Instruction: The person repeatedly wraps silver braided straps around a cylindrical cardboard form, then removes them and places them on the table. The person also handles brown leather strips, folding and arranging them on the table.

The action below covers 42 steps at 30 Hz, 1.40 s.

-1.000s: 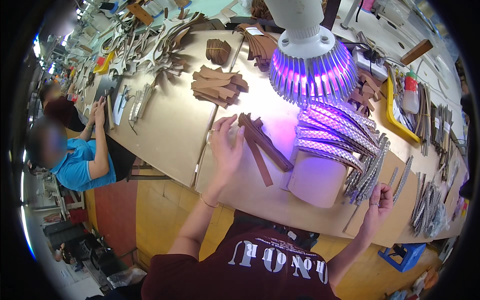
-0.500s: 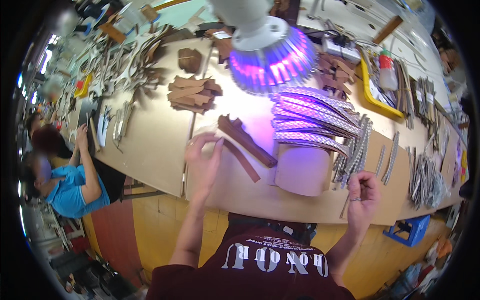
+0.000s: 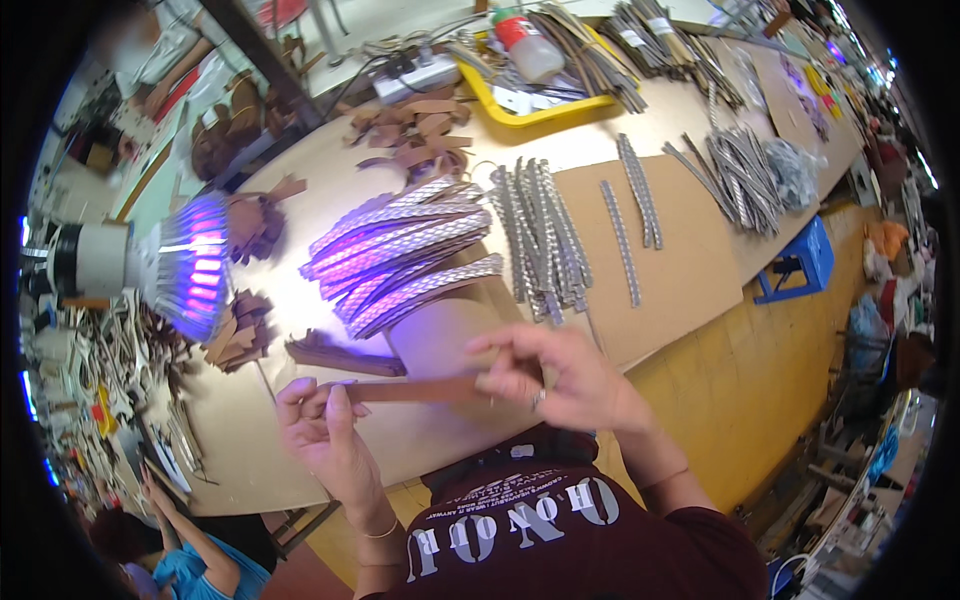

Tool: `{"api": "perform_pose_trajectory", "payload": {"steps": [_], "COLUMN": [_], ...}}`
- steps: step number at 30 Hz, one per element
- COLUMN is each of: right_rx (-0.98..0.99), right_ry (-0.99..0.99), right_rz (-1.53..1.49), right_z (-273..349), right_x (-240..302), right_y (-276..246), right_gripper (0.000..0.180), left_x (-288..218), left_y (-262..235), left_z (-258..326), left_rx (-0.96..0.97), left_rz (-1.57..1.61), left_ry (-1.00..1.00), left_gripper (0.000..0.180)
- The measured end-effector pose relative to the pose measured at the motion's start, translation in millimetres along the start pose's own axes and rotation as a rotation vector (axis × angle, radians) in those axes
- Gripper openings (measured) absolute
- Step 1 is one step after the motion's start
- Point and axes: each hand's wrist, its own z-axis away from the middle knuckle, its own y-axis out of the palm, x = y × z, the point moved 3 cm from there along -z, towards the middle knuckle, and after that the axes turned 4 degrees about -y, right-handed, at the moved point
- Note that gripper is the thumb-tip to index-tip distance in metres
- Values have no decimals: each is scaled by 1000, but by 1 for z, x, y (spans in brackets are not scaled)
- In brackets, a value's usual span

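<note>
A flat brown leather strip (image 3: 415, 390) is stretched level above the near edge of the table, its right part blurred. My left hand (image 3: 330, 440) pinches its left end between thumb and fingers. My right hand (image 3: 565, 375) is closed at the strip's right end, with a ring on one finger. Just beyond the strip lies a bundle of brown leather strips (image 3: 345, 355). Silvery braided straps (image 3: 400, 235) lie fanned over a curved tan form (image 3: 450, 320), under purple light. Right of them is a pile of grey braided strips (image 3: 545, 240).
A lit lamp (image 3: 190, 265) hangs at the left. Brown leather pieces (image 3: 240, 335) lie beside it. At the back are a power strip (image 3: 415, 78) and a yellow tray (image 3: 530, 118) holding a bottle (image 3: 528, 45). A blue stool (image 3: 800, 262) stands at right. A co-worker (image 3: 205, 560) sits lower left.
The view has swung to the right. My left hand has lifted the single brown strip off the table. My right hand has come across from the grey strips to the brown strip's other end.
</note>
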Motion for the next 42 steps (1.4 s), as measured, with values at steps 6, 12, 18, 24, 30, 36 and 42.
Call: {"api": "perform_pose_trajectory", "payload": {"steps": [6, 12, 18, 24, 30, 36, 42], "right_rx": [-252, -745, -825, -880, -659, -348, -121], "right_ry": [-42, 136, 90, 365, 204, 112, 135], "right_rz": [356, 466, 950, 589, -116, -329, -373], "right_z": [-9, -1, -6, 18, 48, 36, 3], "right_x": [-32, -75, -99, -102, -70, -35, -9], "right_y": [-35, -98, -106, -118, -118, -80, -41], "right_gripper": [26, 27, 30, 21, 18, 19, 19], "left_x": [62, 65, 41, 24, 16, 5, 0], "left_y": [9, 4, 3, 5, 27, 61, 71], "left_z": [5, 13, 13, 17, 19, 9, -6], "left_rx": [-92, -136, -162, -143, 230, 547, 573], "left_rz": [-103, -376, -584, -616, -314, -219, -81], "left_ry": [-102, 20, 291, 487, 386, -38, -178], "left_gripper": [21, 26, 30, 27, 19, 27, 38]}}
